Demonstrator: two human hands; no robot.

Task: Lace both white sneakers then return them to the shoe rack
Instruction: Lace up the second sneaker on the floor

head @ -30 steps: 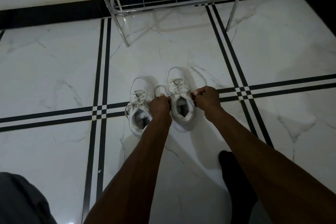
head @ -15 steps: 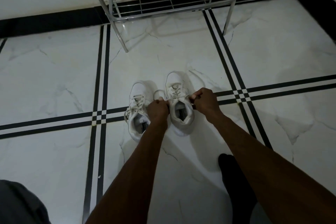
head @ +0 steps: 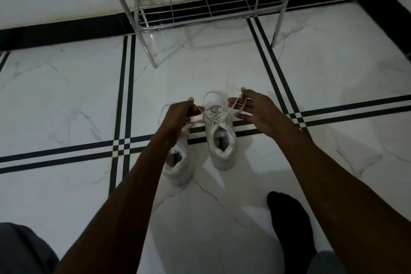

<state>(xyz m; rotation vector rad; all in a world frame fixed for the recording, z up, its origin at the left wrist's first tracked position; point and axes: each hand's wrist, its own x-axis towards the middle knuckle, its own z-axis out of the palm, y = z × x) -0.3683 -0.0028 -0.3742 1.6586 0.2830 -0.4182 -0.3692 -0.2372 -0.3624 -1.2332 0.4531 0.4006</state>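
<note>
Two white sneakers stand side by side on the tiled floor, toes pointing away from me. The right sneaker (head: 219, 131) is in plain view with its lace crossing the eyelets. My left forearm covers the front of the left sneaker (head: 180, 163), leaving its heel and opening visible. My left hand (head: 179, 113) pinches one end of the right sneaker's lace (head: 231, 107) and pulls it leftward. My right hand (head: 252, 108) holds the other lace end between thumb and fingers, with the remaining fingers spread.
A chrome wire shoe rack (head: 206, 0) stands against the white wall beyond the sneakers, its lowest shelf bare. The floor is white marble tile with black stripes (head: 125, 100). My foot in a black sock (head: 289, 218) rests at the lower right.
Both hands have lifted from beside the right sneaker's opening and moved forward and apart, drawing the lace ends out to either side. The camera view has tilted so the rack sits lower in frame.
</note>
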